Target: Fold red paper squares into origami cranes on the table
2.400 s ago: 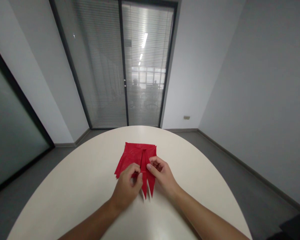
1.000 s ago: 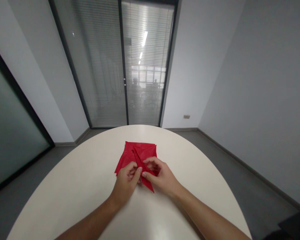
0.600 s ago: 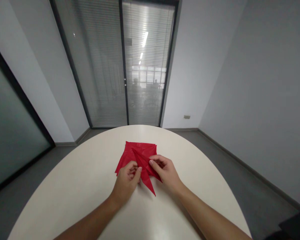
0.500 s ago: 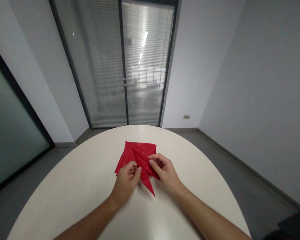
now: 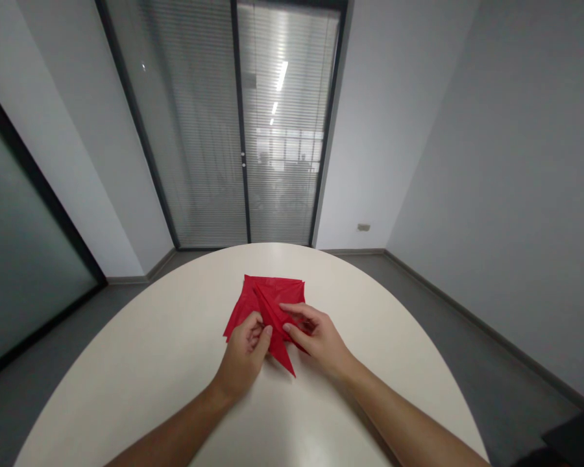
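Red sheet (image 5: 250, 303) on table (image 5: 150, 357) is pinched by fingers (image 5: 267, 333) of left hand (image 5: 241, 357), right hand's (image 5: 321, 334) grip undeterminable; folding judged underway, steady hold needed next.

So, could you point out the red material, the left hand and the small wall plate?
Red material (image 5: 271, 310): head view, on its creased middle.
Left hand (image 5: 243, 355): head view, middle of its back.
Small wall plate (image 5: 363, 227): head view, its centre.

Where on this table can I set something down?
The pale, round-edged table shows bare surface left of the left hand and right of the right hand, out to the curved rim. More lies between the forearms; a narrower strip separates the creased, pointed red material from the far rim. The middle is crowded: both hands handle that material.
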Demonstrator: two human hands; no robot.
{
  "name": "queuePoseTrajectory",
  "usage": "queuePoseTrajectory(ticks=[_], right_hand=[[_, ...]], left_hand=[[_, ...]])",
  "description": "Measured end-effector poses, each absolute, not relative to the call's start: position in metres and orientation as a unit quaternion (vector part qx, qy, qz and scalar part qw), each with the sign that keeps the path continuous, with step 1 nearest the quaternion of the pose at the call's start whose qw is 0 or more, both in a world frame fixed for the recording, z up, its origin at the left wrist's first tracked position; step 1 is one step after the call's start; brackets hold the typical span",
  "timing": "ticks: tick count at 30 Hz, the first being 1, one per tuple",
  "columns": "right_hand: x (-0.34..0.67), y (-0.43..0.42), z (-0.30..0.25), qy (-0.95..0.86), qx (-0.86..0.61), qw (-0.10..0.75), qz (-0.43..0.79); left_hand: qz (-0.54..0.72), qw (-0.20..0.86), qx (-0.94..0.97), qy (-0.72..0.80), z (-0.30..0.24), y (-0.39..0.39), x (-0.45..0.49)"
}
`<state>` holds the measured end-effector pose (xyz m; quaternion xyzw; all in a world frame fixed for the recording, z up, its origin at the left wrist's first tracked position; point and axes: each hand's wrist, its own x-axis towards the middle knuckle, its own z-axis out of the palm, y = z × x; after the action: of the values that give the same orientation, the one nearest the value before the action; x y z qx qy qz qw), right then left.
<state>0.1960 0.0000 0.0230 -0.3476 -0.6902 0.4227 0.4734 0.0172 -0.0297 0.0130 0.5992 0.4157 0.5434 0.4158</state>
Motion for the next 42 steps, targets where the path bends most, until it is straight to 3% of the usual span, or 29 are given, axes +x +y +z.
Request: queuePoseTrajectory(ticks=[12, 16, 20, 26, 33, 42], right_hand=[[0.194, -0.006, 0.024, -0.702, -0.322, 0.497, 0.396], [0.194, -0.007, 0.027, -0.725, -0.300, 0.505, 0.360], [0.194, -0.006, 0.029, -0.715, -0.280, 0.494, 0.407], [0.191, -0.005, 0.025, -0.663, -0.326, 0.514, 0.436], [0.194, -0.004, 0.030, -0.647, -0.328, 0.505, 0.467], [0.196, -0.005, 0.029, -0.653, -0.313, 0.479, 0.496]], left_hand=[[0.550, 0.415, 0.579, 0.436, 0.007, -0.027, 0.020], [0.540, 0.357, 0.615, 0.449, 0.013, -0.030, 0.020], [0.513, 0.340, 0.662, 0.427, 0.022, -0.033, 0.021], [0.516, 0.390, 0.636, 0.421, 0.015, -0.032, 0.019], [0.518, 0.533, 0.572, 0.347, 0.017, -0.031, 0.015], [0.482, 0.553, 0.601, 0.317, 0.009, -0.026, 0.007]])
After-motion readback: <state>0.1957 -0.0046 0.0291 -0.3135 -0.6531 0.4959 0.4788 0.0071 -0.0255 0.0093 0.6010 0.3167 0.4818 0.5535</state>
